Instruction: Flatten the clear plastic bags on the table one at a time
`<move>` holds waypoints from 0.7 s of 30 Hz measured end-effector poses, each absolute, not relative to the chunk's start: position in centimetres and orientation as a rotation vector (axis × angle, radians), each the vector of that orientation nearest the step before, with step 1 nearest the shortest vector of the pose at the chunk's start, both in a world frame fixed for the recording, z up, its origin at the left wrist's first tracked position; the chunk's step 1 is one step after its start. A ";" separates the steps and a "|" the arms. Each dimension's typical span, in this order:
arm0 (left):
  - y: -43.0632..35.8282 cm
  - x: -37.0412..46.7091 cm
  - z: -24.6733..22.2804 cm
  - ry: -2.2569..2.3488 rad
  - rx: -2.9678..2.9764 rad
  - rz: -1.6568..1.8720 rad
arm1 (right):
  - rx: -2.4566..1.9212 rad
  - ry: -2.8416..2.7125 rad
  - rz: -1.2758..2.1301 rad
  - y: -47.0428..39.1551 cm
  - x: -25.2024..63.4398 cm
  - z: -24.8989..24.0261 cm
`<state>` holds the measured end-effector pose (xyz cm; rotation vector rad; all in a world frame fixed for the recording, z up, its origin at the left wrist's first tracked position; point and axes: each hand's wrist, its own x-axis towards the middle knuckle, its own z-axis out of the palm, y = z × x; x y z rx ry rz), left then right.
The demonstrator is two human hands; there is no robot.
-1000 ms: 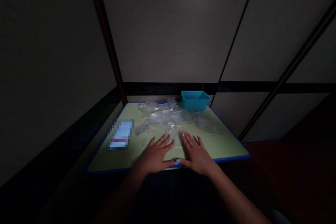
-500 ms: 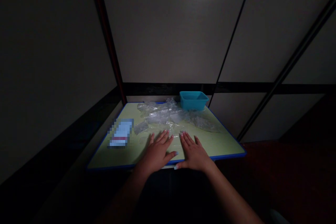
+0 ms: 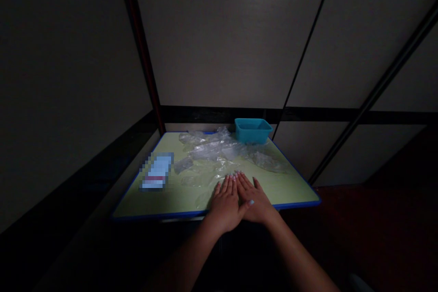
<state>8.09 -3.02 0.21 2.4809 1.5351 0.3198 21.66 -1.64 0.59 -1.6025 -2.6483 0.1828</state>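
Note:
My left hand (image 3: 227,204) lies flat at the front edge of the table, fingers stretched forward, its thumb crossing over the other hand. Beside it my right hand (image 3: 255,200) also rests flat with fingers out, and the fingertips of both nearly meet. Under and around the left hand a thin clear plastic bag (image 3: 191,181) seems to be spread on the tabletop; what lies beneath the palms is hidden. Just beyond the fingertips is a heap of crumpled clear plastic bags (image 3: 208,149). Neither hand grips anything.
The small pale green table (image 3: 133,204) has a blue rim. A turquoise plastic basket (image 3: 252,133) stands at its back right corner. A blurred-out, phone-shaped object (image 3: 158,171) lies at the left. Panelled cabinet doors (image 3: 219,45) rise behind the table.
My left hand has slid right across the plastic until it meets my right hand, its thumb now over it. More of the flat clear plastic shows at the left. The right hand has stayed put.

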 end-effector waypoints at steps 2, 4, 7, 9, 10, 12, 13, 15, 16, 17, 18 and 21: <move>-3.1 7.7 0.2 1.536 2.480 0.312 | -1.629 -2.652 0.215 -1.7 21.6 0.8; -3.2 7.6 0.1 1.538 2.478 0.310 | -1.629 -2.651 0.233 -1.7 21.5 0.9; -3.3 7.4 0.1 1.559 2.474 0.317 | -1.620 -2.652 0.251 -1.8 21.5 1.0; -3.3 7.0 0.1 1.587 2.464 0.317 | -1.624 -2.650 0.260 -1.8 21.5 1.0; -3.2 6.7 0.2 1.606 2.457 0.314 | -1.626 -2.647 0.260 -1.8 21.5 1.0; -3.2 5.9 0.4 1.644 2.444 0.292 | -1.628 -2.646 0.265 -1.7 21.5 1.1; -3.2 5.4 0.5 1.663 2.439 0.276 | -1.629 -2.648 0.268 -1.7 21.5 1.1; -3.3 4.2 0.6 1.700 2.439 0.244 | -1.630 -2.652 0.279 -1.7 21.5 1.1; -3.3 3.6 0.6 1.722 2.442 0.232 | -1.628 -2.657 0.285 -1.6 21.5 1.1; -3.4 2.9 0.6 1.750 2.446 0.220 | -1.629 -2.659 0.289 -1.6 21.5 1.1; -3.5 2.2 0.6 1.777 2.451 0.208 | -1.630 -2.663 0.293 -1.6 21.5 1.1; -3.8 0.3 0.4 1.849 2.467 0.166 | -1.641 -2.669 0.296 -1.6 21.6 1.0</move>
